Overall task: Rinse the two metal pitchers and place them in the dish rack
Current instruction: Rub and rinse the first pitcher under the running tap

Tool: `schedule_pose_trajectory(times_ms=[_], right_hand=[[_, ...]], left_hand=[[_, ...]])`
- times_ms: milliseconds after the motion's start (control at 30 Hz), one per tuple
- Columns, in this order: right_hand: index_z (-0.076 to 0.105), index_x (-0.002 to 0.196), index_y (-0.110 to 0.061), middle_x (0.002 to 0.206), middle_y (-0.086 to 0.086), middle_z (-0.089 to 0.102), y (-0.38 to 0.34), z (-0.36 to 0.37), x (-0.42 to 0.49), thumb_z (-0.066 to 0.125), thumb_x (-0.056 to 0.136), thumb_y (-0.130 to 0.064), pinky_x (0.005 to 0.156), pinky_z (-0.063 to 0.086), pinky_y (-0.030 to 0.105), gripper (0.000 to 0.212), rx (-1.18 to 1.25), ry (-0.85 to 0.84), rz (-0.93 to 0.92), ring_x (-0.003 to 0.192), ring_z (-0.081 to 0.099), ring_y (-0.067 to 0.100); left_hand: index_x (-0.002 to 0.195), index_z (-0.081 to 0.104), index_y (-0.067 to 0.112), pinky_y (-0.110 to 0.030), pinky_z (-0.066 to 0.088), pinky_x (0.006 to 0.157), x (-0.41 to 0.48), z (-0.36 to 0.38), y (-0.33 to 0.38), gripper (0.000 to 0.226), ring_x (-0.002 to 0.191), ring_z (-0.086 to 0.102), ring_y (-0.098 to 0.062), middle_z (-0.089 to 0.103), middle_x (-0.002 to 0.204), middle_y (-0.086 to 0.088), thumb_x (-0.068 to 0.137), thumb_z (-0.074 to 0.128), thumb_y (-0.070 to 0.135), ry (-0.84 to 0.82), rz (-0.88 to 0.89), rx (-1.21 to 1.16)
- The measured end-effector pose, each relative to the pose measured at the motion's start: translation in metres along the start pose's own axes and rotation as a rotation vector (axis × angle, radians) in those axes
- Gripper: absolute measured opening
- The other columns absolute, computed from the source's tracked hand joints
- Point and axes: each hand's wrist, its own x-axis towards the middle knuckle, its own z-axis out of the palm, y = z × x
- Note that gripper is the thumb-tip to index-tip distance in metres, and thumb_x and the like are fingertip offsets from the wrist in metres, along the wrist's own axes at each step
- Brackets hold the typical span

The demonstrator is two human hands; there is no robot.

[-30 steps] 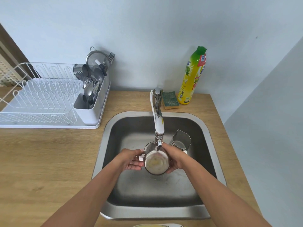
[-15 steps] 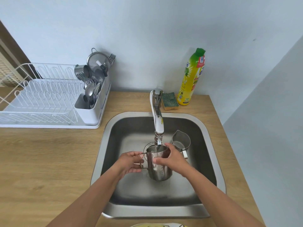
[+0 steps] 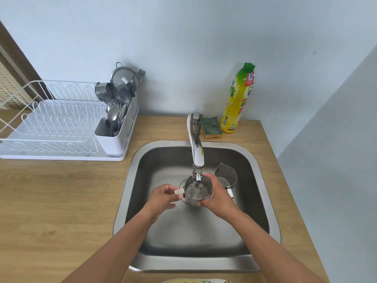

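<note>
Over the steel sink [image 3: 130, 193] I hold a metal pitcher [image 3: 196, 190] upright under the faucet [image 3: 196, 152], and water runs into its open mouth. My left hand [image 3: 163, 198] grips its handle on the left side. My right hand [image 3: 217, 196] wraps around its body from the right. A second metal pitcher [image 3: 225, 175] stands on the sink floor just behind my right hand. The white wire dish rack [image 3: 53, 127] sits on the counter at the far left, its plate slots bare.
The rack's cutlery holder [image 3: 117, 127] is packed with spoons, forks, a strainer and a small cup. A green-topped sponge [image 3: 211, 130] and a yellow dish soap bottle [image 3: 237, 99] stand behind the sink. A wall closes off the right side.
The pitcher was tipped with its base toward me; it has been turned upright under the stream, mouth up. My right hand slid around its side while my left kept the handle.
</note>
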Motion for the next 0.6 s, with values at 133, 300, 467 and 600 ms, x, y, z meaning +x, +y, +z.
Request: schedule_pose_trajectory(times_ms=[133,300,467,600], right_hand=[[0.036,0.12,-0.044,0.119,-0.011,0.053,-0.001,0.009,0.008,0.083,0.066,-0.007,0.081,0.041,0.005,0.081,0.029,0.039,-0.035,0.104,0.053,0.002],[0.041,0.122,-0.042,0.12,-0.006,0.06,-0.008,0.025,0.016,0.083,0.064,-0.011,0.086,0.048,0.017,0.078,0.092,-0.011,-0.034,0.108,0.06,0.011],[0.053,0.12,-0.021,0.109,0.0,0.069,-0.009,0.034,0.019,0.088,0.061,-0.018,0.084,0.051,0.023,0.068,0.123,-0.147,-0.001,0.096,0.067,0.009],[0.047,0.123,-0.02,0.112,-0.003,0.067,-0.008,0.032,0.008,0.09,0.055,-0.033,0.095,0.052,0.035,0.081,0.159,-0.219,0.075,0.101,0.066,0.011]], left_hand=[[0.085,0.073,0.012,-0.026,0.049,0.073,-0.006,-0.008,0.009,0.019,0.074,0.062,-0.014,0.073,0.081,-0.001,0.071,0.082,0.001,0.074,0.162,0.105],[0.077,0.077,0.027,-0.028,0.048,0.093,-0.011,-0.025,0.016,0.019,0.098,0.067,-0.005,0.075,0.094,0.014,0.067,0.085,0.014,0.168,0.257,0.262],[0.081,0.075,0.028,-0.033,0.053,0.09,-0.018,-0.036,0.019,0.012,0.088,0.071,-0.008,0.077,0.086,0.012,0.071,0.082,0.027,0.199,0.258,0.332],[0.083,0.074,0.026,-0.033,0.054,0.077,-0.021,-0.037,0.017,0.006,0.08,0.068,-0.013,0.074,0.083,0.005,0.079,0.078,0.029,0.236,0.221,0.362]])
